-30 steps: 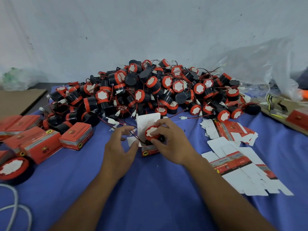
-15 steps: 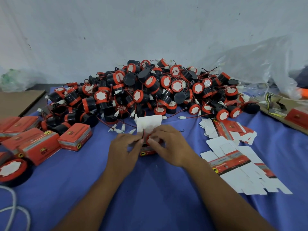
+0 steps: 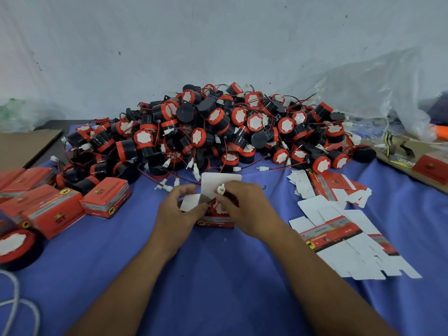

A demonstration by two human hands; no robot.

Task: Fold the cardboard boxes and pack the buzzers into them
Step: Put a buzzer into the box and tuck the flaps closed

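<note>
- Our right hand (image 3: pixel 244 209) is pinched shut on the little white connector (image 3: pixel 220 189), thumb and fingertips holding it right over the open box (image 3: pixel 215 220).
- Our left hand (image 3: pixel 178 209) is curled on the left side of that box, fingers closed on a white side flap (image 3: pixel 191 202).
- The box sits on the blue cloth (image 3: pixel 218 275) between both hands, red front panel facing us, its tall white lid flap (image 3: pixel 218 181) standing up behind the connector. A buzzer (image 3: pixel 218 208) is down inside it, just the red-and-white top showing between our fingers.
- Right behind the box is the big buzzer pile (image 3: pixel 218 132), black bodies with red caps and wires everywhere, loose white plugs trailing almost to the lid flap.
- Left of the box, a closed red box (image 3: pixel 105 197) sits nearest, and more closed boxes (image 3: pixel 46 209) are further left.
- Right of the box are the flat unfolded cartons (image 3: pixel 339 229), white side mostly up, overlapping each other.
- Far left of the box, near the frame edge, one stray buzzer (image 3: pixel 14 246) lies by itself.
</note>
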